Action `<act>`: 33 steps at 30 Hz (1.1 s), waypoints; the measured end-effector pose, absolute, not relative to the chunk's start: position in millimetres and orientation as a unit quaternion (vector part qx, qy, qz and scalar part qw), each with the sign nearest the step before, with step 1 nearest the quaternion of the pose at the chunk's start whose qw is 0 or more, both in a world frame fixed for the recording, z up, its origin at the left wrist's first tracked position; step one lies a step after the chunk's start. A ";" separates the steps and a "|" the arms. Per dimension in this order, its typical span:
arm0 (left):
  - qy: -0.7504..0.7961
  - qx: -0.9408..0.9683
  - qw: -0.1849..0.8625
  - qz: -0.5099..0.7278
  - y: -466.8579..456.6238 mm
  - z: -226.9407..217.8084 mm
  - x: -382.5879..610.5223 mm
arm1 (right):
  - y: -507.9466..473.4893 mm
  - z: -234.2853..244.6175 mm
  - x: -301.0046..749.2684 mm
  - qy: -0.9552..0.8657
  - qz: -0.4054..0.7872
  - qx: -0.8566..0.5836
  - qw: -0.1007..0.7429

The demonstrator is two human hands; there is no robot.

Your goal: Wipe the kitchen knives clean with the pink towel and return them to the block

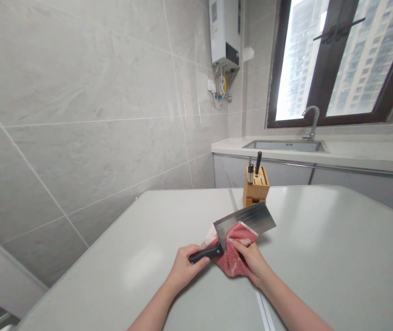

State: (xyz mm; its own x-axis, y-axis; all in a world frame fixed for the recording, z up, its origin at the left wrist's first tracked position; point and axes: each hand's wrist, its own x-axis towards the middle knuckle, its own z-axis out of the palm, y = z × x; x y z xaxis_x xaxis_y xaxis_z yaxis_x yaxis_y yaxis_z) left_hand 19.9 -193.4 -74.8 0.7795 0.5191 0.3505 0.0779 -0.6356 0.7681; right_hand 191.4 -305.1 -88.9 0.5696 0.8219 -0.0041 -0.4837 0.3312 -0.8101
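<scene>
A Chinese cleaver point(244, 220) with a broad steel blade and a black handle is held flat above the pale countertop point(320, 257). My left hand point(184, 269) grips its black handle point(206, 253). My right hand point(251, 262) pinches a pink terry towel point(232, 257) folded around the blade's near part, hiding that section of the steel. The towel's lower part hangs between my hands, close to the counter surface.
A bamboo knife block point(256, 186) holding dark-handled knives stands just beyond the blade. Behind it are a steel sink point(286, 146) and a faucet point(311, 122) below a window. A wall-mounted water heater point(224, 34) hangs on the tiled wall.
</scene>
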 end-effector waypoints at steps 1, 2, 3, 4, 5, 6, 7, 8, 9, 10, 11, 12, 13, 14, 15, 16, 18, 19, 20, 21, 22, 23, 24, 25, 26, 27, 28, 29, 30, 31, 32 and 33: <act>0.176 0.859 0.389 0.282 -193.3 -74.9 19.9 | -304.6 -89.6 191.8 -0.208 0.411 -0.402 0.792; 0.178 0.859 0.389 0.282 -193.3 -75.0 19.9 | -304.3 -90.0 192.1 -0.205 0.409 -0.401 0.793; 0.179 0.857 0.390 0.284 -193.3 -74.9 19.8 | -304.2 -90.1 192.2 -0.202 0.410 -0.401 0.794; 0.181 0.856 0.391 0.286 -193.3 -74.8 19.8 | -304.4 -89.7 192.1 -0.197 0.412 -0.398 0.796; 0.181 0.854 0.393 0.288 -193.3 -74.5 19.7 | -304.7 -88.9 191.9 -0.191 0.414 -0.394 0.798; 0.182 0.853 0.394 0.289 -193.4 -74.1 19.6 | -305.2 -87.9 191.5 -0.186 0.417 -0.389 0.800; 0.182 0.853 0.395 0.290 -193.4 -73.8 19.6 | -305.7 -86.6 191.0 -0.182 0.419 -0.385 0.802; 0.183 0.852 0.395 0.290 -193.3 -73.6 19.6 | -306.3 -85.2 190.4 -0.179 0.419 -0.381 0.805; 0.185 0.852 0.394 0.290 -193.2 -73.5 19.6 | -306.8 -83.9 189.9 -0.175 0.417 -0.380 0.807; 0.187 0.852 0.393 0.290 -192.9 -73.6 19.6 | -307.2 -82.7 189.5 -0.172 0.416 -0.382 0.808; 0.189 0.852 0.392 0.291 -192.6 -73.8 19.7 | -307.5 -81.7 189.2 -0.169 0.413 -0.384 0.809; 0.192 0.852 0.391 0.291 -192.2 -74.2 19.7 | -307.6 -80.9 189.0 -0.164 0.409 -0.385 0.811; 0.195 0.851 0.390 0.292 -191.8 -74.6 19.8 | -307.7 -80.4 188.8 -0.160 0.406 -0.386 0.813; 0.198 0.851 0.390 0.291 -191.5 -75.0 19.8 | -307.7 -80.1 188.8 -0.157 0.404 -0.384 0.815; 0.199 0.851 0.390 0.290 -191.2 -75.3 19.7 | -307.7 -80.0 188.8 -0.154 0.402 -0.382 0.818; 0.200 0.851 0.391 0.289 -191.0 -75.4 19.7 | -307.6 -80.2 188.9 -0.152 0.402 -0.378 0.820; 0.201 0.851 0.391 0.287 -190.9 -75.2 19.5 | -307.2 -81.4 189.4 -0.149 0.406 -0.370 0.822; 0.202 0.851 0.391 0.286 -190.9 -74.9 19.5 | -307.0 -82.5 189.9 -0.149 0.410 -0.367 0.821; 0.203 0.852 0.389 0.286 -190.8 -74.7 19.5 | -306.8 -83.7 190.5 -0.150 0.415 -0.365 0.820; 0.203 0.852 0.389 0.287 -190.8 -74.5 19.6 | -306.6 -84.9 191.1 -0.152 0.419 -0.363 0.818; 0.204 0.851 0.389 0.287 -190.7 -74.4 19.6 | -306.4 -86.2 191.8 -0.154 0.422 -0.362 0.817; 0.205 0.851 0.389 0.287 -190.5 -74.3 19.7 | -306.2 -87.3 192.4 -0.156 0.423 -0.361 0.816; 0.205 0.851 0.390 0.286 -190.3 -74.3 19.7 | -306.1 -88.1 192.8 -0.158 0.424 -0.359 0.816; 0.205 0.850 0.391 0.286 -190.1 -74.3 19.7 | -306.1 -88.7 193.1 -0.159 0.424 -0.357 0.817; 0.206 0.849 0.393 0.286 -190.0 -74.3 19.7 | -306.1 -88.9 193.3 -0.158 0.424 -0.355 0.818; 0.206 0.849 0.394 0.286 -189.8 -74.3 19.7 | -306.2 -88.9 193.3 -0.157 0.424 -0.354 0.819; 0.207 0.848 0.394 0.286 -189.7 -74.4 19.6 | -306.4 -88.6 193.1 -0.155 0.424 -0.352 0.820; 0.208 0.848 0.395 0.287 -189.6 -74.4 19.6 | -306.5 -88.2 192.9 -0.153 0.424 -0.351 0.821; 0.208 0.847 0.396 0.287 -189.4 -74.5 19.6 | -306.6 -87.7 192.7 -0.150 0.425 -0.349 0.822; 0.209 0.847 0.397 0.286 -189.2 -74.6 19.6 | -306.6 -87.2 192.6 -0.147 0.425 -0.347 0.823; 0.210 0.846 0.398 0.286 -189.0 -74.8 19.7 | -306.5 -86.6 192.5 -0.145 0.427 -0.346 0.823; 0.210 0.845 0.400 0.286 -188.7 -75.1 19.8 | -306.4 -85.9 192.4 -0.143 0.427 -0.345 0.823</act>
